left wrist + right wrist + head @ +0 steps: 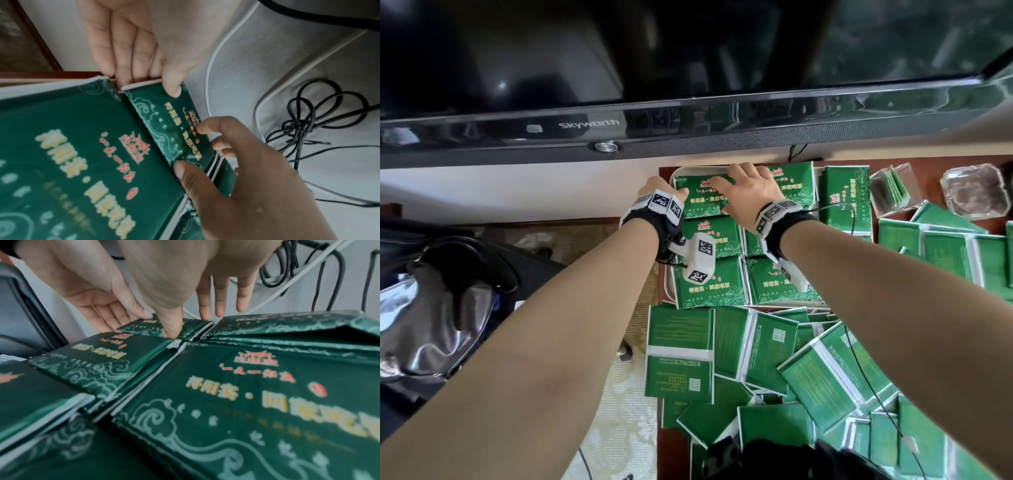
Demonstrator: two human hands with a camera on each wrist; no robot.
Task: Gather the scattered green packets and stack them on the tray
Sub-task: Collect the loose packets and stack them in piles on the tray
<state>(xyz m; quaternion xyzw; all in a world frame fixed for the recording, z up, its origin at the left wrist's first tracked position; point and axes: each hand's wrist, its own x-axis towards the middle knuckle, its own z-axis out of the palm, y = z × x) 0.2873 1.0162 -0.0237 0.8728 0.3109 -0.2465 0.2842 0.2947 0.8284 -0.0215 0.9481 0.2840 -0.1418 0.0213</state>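
A white tray (667, 281) at the table's far left holds green packets in two columns (709, 284). On its far-left pile lies a green packet (698, 198) (164, 123) (144, 328). My left hand (667, 193) (193, 147) grips that packet's left edge, thumb on top and fingers curled against its side. My right hand (743, 185) (188, 324) rests on the same packet, the thumb pressing its face and the straight fingers reaching over its far edge. Several loose packets (808, 370) are heaped on the near part of the table.
A black television (585, 126) hangs low over the table's far side. More packets (842, 195) stand right of the tray, beside two clear glass dishes (972, 192). Black cables (298, 126) coil behind the tray. A dark bag (448, 308) sits left of the table.
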